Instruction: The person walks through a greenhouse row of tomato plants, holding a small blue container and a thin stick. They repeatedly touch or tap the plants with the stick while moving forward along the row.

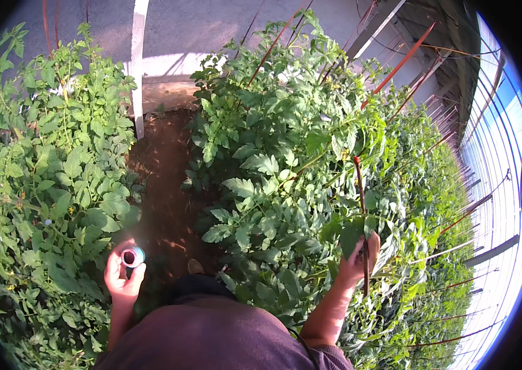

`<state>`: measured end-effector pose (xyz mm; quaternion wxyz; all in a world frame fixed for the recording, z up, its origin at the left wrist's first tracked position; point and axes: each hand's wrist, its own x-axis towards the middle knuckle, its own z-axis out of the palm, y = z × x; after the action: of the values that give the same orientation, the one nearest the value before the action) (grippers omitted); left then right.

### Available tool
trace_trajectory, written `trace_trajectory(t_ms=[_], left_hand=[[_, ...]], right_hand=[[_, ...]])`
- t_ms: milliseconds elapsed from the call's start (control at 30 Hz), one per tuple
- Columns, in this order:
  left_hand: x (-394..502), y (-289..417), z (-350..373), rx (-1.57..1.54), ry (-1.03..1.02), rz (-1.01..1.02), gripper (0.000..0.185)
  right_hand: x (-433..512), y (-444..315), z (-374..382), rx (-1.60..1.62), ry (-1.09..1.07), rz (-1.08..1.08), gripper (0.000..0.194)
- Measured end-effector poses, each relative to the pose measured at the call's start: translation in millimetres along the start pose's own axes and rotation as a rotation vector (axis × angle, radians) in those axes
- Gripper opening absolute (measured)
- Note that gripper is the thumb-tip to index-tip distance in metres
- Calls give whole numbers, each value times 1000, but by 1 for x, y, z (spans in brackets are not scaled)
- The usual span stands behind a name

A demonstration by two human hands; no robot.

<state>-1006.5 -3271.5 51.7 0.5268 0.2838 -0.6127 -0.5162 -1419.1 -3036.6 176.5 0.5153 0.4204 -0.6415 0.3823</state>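
My left hand (122, 280) holds a small round open-mouthed container (133, 257) between thumb and fingers, its dark opening facing up. A thin brown stick with a red tip (360, 185) is gripped in my right hand (359, 260), beside tomato plants (270, 185). Green leaves partly cover the fingers of that hand. What the container has inside is too dark to tell.
A soil path (164, 185) runs between the plants on the right and another leafy row (66, 185) on the left. A pale post (138, 69) stands near the wall (173, 32). Red strings (400, 64) slant through the right row.
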Motion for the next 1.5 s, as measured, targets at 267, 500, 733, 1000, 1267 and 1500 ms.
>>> trace_trajectory(t_ms=[267,500,733,1000,1267,1500], left_hand=[[2,-7,-20,41,5,26,56],[5,11,-36,32,63,-114,52],[22,-14,-43,58,84,-138,54],[146,-69,-4,88,25,-170,54],[324,-122,46,58,-84,-156,60],[426,-165,63,27,-116,-215,57]], right_hand=[[18,-66,-12,496,-96,621,23],[-18,-112,96,1045,-156,1128,28],[-28,-114,192,900,-302,858,28],[-23,-56,316,790,-175,826,29],[-3,-21,432,723,-429,787,27],[19,-11,519,673,-549,775,25]])
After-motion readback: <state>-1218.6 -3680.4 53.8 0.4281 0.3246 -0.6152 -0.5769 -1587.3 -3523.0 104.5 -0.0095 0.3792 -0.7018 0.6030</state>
